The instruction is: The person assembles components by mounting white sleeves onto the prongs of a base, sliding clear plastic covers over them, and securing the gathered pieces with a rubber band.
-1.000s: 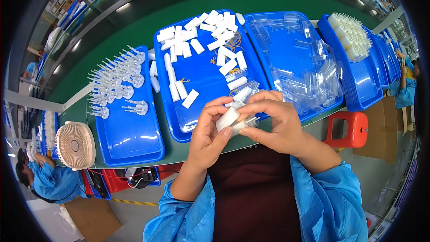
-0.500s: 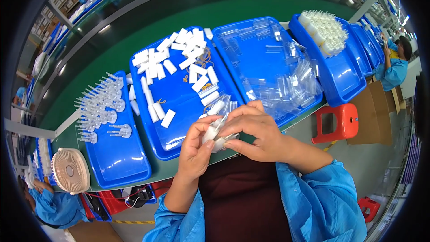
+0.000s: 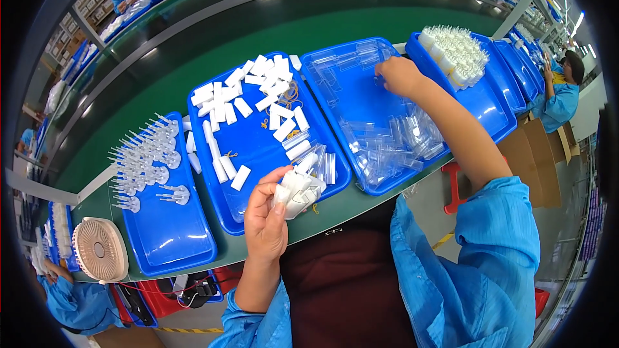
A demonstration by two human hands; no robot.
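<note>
My left hand (image 3: 265,219) is closed around a cluster of white plastic pieces (image 3: 301,193) with clear parts, held over the near edge of a blue tray (image 3: 258,148). White rectangular blocks (image 3: 222,103) lie scattered in that tray. Off to the right, my right hand (image 3: 401,77) is stretched over the far part of a second blue tray (image 3: 367,106). Its fingers curl in near some clear plastic sleeves (image 3: 367,53); whatever they pinch cannot be made out. More clear sleeves (image 3: 400,145) are heaped at the near end of that tray.
At left, a blue tray (image 3: 171,235) carries white pronged parts (image 3: 145,161), with a beige fan (image 3: 100,249) beside it. A tray (image 3: 480,113) at right holds many clustered white pieces (image 3: 454,55). Below stands a red stool (image 3: 453,187). Co-workers sit farther off.
My right hand has left the held pieces and moved far and right to the tray of clear sleeves. My left hand keeps hold of the white cluster, slightly lower and to the left.
</note>
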